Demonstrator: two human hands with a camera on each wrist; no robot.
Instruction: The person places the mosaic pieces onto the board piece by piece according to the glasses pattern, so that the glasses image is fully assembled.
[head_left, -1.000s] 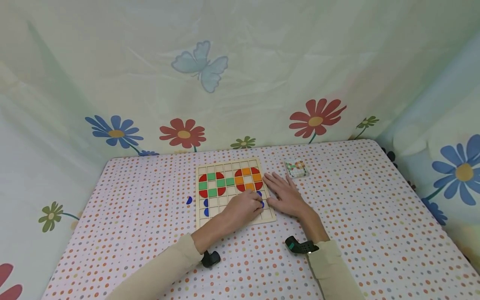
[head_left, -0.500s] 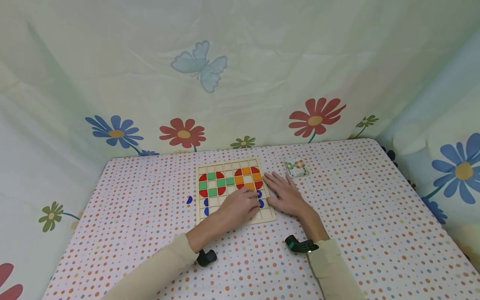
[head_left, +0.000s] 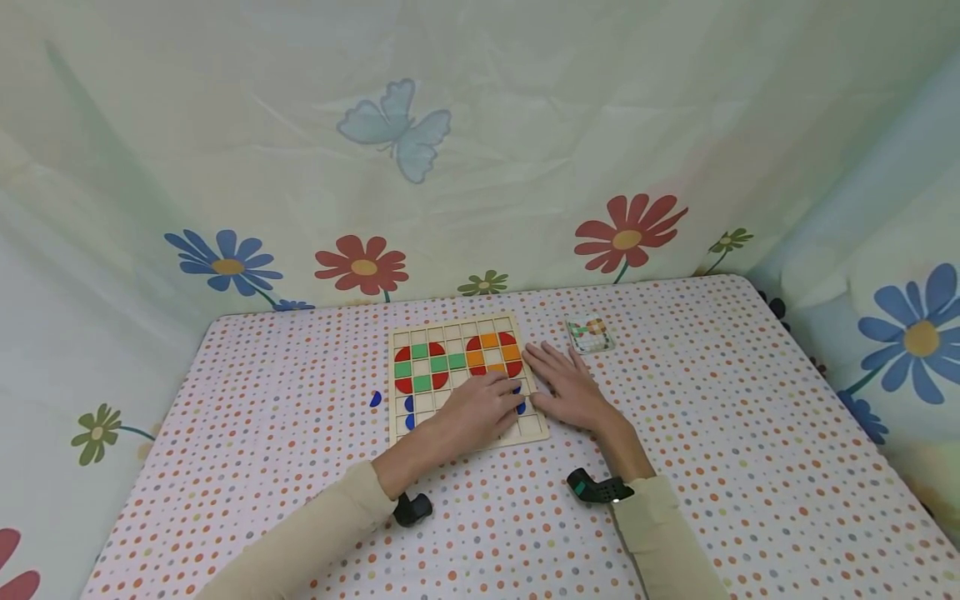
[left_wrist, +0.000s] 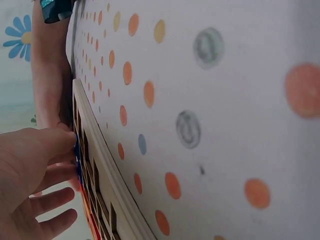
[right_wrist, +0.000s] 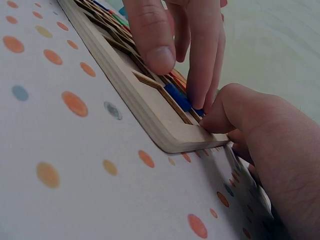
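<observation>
A wooden grid board (head_left: 534,437) lies on the table, with red, green and orange pieces forming two rounded shapes. My left hand (head_left: 472,411) reaches over its lower right part. In the right wrist view, a left fingertip touches a blue piece (right_wrist: 176,97) set in the grid, and the left thumb is apart from it. My right hand (head_left: 570,394) rests along the board's right edge with straight fingers, its thumb (right_wrist: 222,112) on the rim near the corner. More blue pieces (head_left: 409,404) sit at the board's left side. The left hand hides several cells.
A loose blue half-round piece (head_left: 376,399) lies on the cloth left of the board. A small pattern card (head_left: 589,336) lies beyond my right hand. The dotted tablecloth (head_left: 720,417) covers the table, and a flowered curtain (head_left: 510,150) hangs behind it.
My left hand has drawn back slightly to the left over the blue pieces, its fingers less bunched than before. The right hand stays at the board's edge.
</observation>
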